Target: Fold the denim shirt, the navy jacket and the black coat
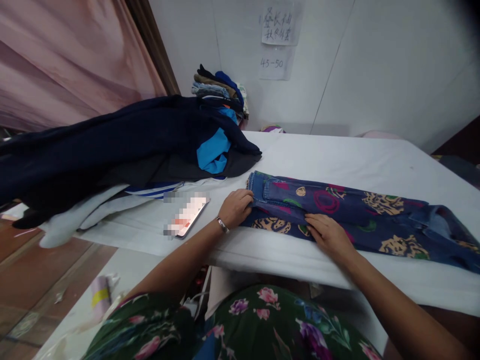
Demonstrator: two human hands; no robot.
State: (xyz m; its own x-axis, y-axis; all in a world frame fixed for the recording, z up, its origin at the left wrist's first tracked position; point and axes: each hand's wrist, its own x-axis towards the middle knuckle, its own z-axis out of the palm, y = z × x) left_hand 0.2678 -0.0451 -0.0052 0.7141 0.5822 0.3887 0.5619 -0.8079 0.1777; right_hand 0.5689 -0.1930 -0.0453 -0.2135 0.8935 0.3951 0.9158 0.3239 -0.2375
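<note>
A long, folded blue denim garment [348, 205] with a printed pattern in tan, magenta and green stretches across the table to the right. Its left end has a plain denim band. My left hand [237, 207], with a silver bracelet at the wrist, is closed over the corner of that end. Farther right, my right hand [327, 232] pinches the fabric along the front fold, its thumb partly hidden. At the garment's far right end lies a paler denim part [435, 222], perhaps a collar.
White cloth covers the table [318, 155]. Dark clothes [150, 135] with a bright blue piece [213, 151] are heaped at left, overhanging the edge. A phone [191, 215] lies left of my left hand. Folded clothes [217, 90] are stacked by the wall, below handwritten signs [277, 30].
</note>
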